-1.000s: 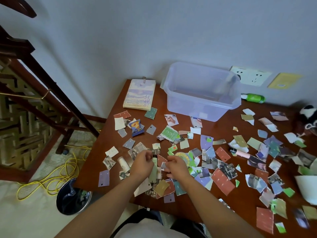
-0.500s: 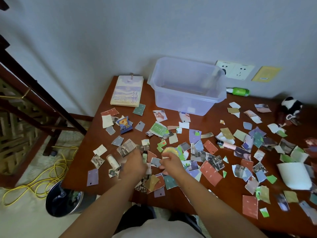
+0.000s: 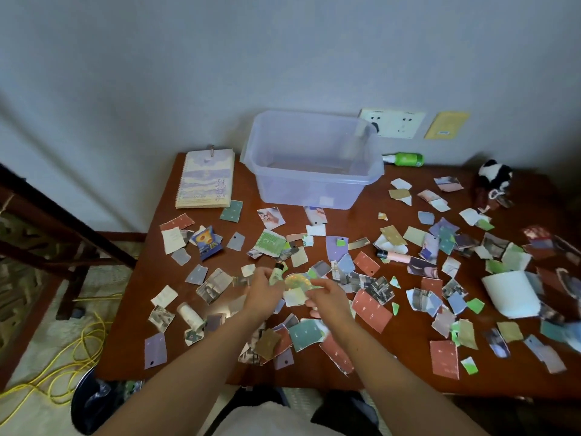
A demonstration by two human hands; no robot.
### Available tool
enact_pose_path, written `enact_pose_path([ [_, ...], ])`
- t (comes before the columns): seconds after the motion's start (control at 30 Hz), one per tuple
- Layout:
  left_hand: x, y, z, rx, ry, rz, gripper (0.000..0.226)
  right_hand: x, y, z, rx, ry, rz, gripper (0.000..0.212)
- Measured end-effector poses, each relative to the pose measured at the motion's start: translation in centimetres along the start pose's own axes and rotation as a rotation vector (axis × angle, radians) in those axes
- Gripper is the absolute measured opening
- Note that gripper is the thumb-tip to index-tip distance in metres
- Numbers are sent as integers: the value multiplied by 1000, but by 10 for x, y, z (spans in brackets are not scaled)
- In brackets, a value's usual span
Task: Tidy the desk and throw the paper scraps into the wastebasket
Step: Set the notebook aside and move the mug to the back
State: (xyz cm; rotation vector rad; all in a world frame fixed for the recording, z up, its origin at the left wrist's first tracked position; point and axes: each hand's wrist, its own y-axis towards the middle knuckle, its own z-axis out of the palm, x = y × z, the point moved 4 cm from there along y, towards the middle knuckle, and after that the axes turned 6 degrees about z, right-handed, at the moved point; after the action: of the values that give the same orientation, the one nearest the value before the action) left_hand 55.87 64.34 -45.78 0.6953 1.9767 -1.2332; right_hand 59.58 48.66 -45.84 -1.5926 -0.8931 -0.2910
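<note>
Left hand point(image 3: 262, 292) grips small pale-green dark-capped tube point(image 3: 277, 273), centre frame. Right hand point(image 3: 328, 298) curled at pale torn paper scrap point(image 3: 294, 298), grip unclear. Best: park tube, bunch scraps, carry to dark round wastebasket point(image 3: 91, 404), lower left.

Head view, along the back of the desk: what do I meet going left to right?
Spiral notebook → clear plastic bin → green bottle → panda plush toy.

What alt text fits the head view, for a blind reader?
A left hand, holding a small pale tube, and a right hand meet over a brown desk littered with paper scraps. A clear plastic bin stands behind, a wastebasket on the floor left.
</note>
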Motion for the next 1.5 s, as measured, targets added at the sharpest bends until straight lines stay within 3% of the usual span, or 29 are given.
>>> enact_pose_path([
  [0.37,-78,-25,133,159,13,247,35,-3,3,-144,-223,116,-82,17],
  [0.83,-161,-63,327,233,-168,139,19,-6,27,-359,-316,123,-193,16],
  [1.07,-173,-68,391,209,-75,119,18,-16,46,-431,-303,-7,-198,20],
  [1.23,-166,-60,419,167,47,63,20,-25,68,-454,-199,-187,-150,31],
  [1.37,-158,-51,433,212,172,-30,57,-27,79,-458,-103,-322,-128,39],
  [1.5,-149,-46,444,284,160,-144,77,-31,96,-458,-15,-408,-88,42],
])
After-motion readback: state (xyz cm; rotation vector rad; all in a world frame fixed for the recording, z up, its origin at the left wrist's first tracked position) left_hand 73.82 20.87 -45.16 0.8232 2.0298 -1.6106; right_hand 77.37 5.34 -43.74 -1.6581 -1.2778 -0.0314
